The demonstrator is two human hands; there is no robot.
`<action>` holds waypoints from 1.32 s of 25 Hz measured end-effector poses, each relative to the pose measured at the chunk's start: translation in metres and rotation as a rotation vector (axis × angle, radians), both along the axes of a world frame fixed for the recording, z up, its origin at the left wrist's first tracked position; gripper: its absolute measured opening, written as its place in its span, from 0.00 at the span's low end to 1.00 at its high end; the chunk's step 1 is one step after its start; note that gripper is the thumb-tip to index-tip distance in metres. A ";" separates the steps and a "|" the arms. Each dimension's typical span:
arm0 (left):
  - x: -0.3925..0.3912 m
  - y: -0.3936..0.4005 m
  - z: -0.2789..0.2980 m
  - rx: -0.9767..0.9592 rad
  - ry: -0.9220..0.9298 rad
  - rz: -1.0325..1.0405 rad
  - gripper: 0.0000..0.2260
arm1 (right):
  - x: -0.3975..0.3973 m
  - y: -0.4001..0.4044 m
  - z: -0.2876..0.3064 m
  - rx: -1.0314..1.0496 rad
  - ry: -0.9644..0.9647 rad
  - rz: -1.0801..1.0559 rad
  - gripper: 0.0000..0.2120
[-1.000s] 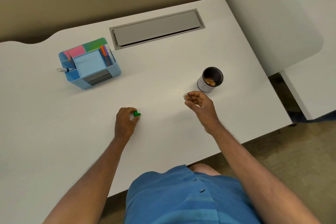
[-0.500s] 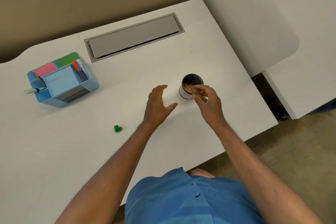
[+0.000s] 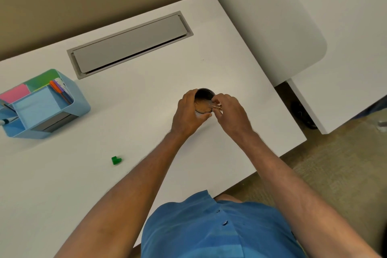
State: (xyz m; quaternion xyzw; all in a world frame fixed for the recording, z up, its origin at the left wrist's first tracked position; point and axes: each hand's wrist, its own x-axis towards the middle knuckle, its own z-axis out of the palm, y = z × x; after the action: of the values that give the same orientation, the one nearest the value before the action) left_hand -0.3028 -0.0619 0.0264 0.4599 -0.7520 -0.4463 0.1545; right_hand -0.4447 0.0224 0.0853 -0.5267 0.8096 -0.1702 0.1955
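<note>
Two hands meet at the small dark round cup [image 3: 204,94] on the white desk [image 3: 146,100]: left hand [image 3: 187,114] curled round its wall, right hand [image 3: 230,113] pinching a small clear piece [image 3: 213,105] over its mouth. Writing on it cannot be read.

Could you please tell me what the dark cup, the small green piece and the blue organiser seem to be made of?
The cup, gripped by the left hand, the right hand pinching a small item over it: dark, dull inner wall, plastic or metal, cannot tell. The green piece: even colour, crisp edges, probably moulded plastic. The organiser: smooth pale-blue walls, rounded corners, likely plastic.
</note>
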 end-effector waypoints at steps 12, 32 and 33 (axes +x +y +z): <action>-0.005 -0.001 -0.001 0.028 0.032 0.029 0.38 | -0.003 -0.005 0.001 0.031 0.030 0.024 0.15; 0.117 0.004 0.001 0.054 -0.266 0.061 0.31 | 0.050 0.018 0.001 -0.164 -0.841 -0.389 0.15; 0.132 0.007 -0.003 0.037 -0.308 0.084 0.27 | 0.054 0.022 0.000 -0.175 -0.859 -0.403 0.15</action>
State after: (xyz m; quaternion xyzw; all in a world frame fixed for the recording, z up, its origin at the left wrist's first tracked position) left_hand -0.1709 -0.0546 0.0238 0.5567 -0.7386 -0.3772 0.0472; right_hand -0.3909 0.0439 0.0850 -0.2559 0.7242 -0.4743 0.4302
